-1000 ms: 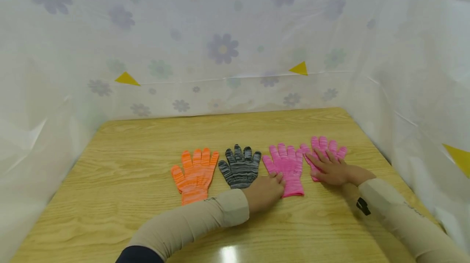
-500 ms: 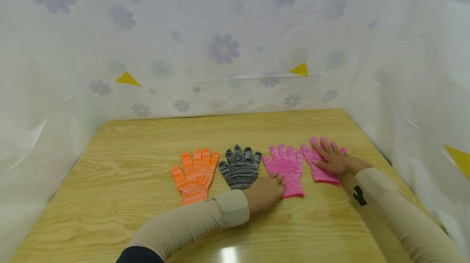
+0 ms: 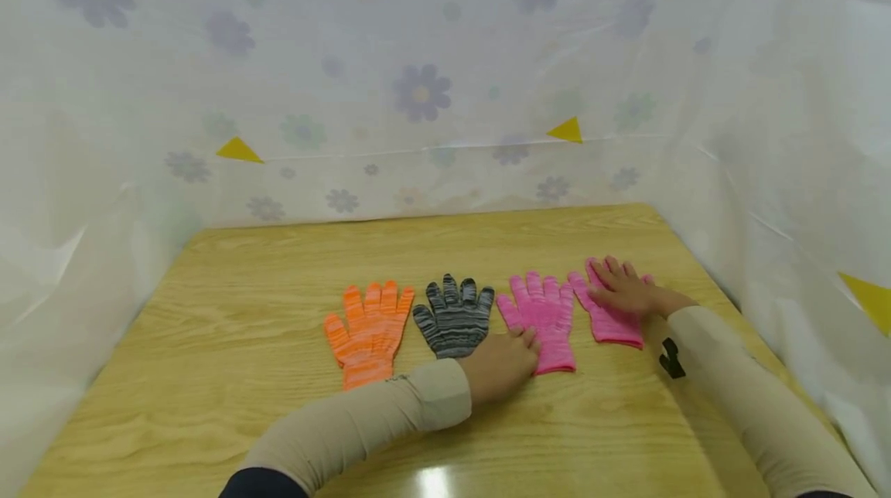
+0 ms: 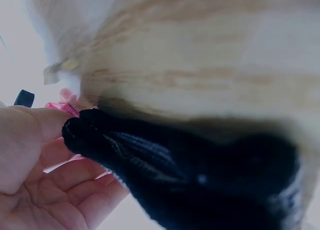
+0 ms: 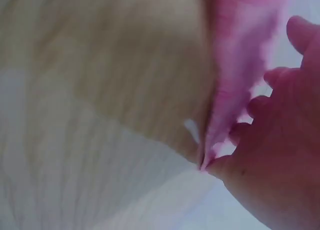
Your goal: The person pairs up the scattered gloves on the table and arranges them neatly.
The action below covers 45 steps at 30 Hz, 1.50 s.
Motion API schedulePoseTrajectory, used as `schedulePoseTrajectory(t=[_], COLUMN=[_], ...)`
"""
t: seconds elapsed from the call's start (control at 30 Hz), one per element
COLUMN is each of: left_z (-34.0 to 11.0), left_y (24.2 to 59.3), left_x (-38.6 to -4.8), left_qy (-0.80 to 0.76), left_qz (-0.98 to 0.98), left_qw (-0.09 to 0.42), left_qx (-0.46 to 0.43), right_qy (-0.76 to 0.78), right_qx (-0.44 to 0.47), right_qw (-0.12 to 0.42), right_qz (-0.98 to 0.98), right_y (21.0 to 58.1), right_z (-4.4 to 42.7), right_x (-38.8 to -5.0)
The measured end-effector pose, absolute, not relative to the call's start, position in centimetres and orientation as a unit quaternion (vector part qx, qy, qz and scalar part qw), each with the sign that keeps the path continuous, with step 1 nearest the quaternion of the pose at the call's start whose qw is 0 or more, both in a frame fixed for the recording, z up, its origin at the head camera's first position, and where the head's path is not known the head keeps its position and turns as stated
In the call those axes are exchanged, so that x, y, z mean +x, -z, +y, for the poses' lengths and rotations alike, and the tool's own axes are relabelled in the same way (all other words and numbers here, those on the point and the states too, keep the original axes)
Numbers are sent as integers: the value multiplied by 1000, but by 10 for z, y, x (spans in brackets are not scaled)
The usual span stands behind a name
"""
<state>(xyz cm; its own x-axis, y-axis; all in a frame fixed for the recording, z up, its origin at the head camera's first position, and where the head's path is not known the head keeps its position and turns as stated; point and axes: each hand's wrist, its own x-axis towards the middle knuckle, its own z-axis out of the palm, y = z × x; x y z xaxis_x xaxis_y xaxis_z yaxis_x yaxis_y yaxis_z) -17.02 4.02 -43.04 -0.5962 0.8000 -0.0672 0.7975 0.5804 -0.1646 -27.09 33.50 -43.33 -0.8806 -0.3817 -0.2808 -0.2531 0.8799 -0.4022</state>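
Four knitted gloves lie in a row, palms flat: an orange glove (image 3: 374, 328), a grey-black striped glove (image 3: 455, 320), a pink glove (image 3: 546, 320) and another pink glove (image 3: 616, 325) at the far right. My left hand (image 3: 503, 365) reaches across the front of the striped glove and rests its fingertips on the left side of the nearer pink glove. In the left wrist view, the dark cuff (image 4: 200, 170) of the striped glove stands in front of the fingers. My right hand (image 3: 628, 291) lies with spread fingers on the far-right pink glove, covering its middle.
The gloves lie on a wood-grain table (image 3: 264, 274). White flowered sheeting (image 3: 418, 165) hangs behind and at both sides, with yellow triangles (image 3: 240, 150) on it. Beige sleeves cover both forearms, and the left one (image 3: 362, 413) overlaps the orange glove's cuff.
My right hand has shifted up and slightly left over the far-right pink glove, uncovering its cuff. My left hand stays in the same place.
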Motion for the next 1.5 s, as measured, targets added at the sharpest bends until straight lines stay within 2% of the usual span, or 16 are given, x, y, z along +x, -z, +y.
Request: schedulePoseTrajectory(t=[0.17,0.7,1.03,1.33,1.5], left_z=[40,39,38,39,39], left_y=[432,435,434,434,433], left_x=[-170,-172,-172,-172,-172], left_qy=[-88,-103,-100,-100,-101], left_qz=[-886,-881,-880,-881,-882], left_qw=[12,41,43,36,35], left_qx=[-455,-460,-463,-461,-459], right_qy=[232,139,127,95,52], right_qx=[-192,-319,-322,-299,-318], right_qw=[130,-73,-66,-30,-55], right_qz=[945,935,936,949,945], right_y=[420,420,422,422,423], right_z=[338,337,331,324,315], right_x=[-257,-189,-182,-185,-189])
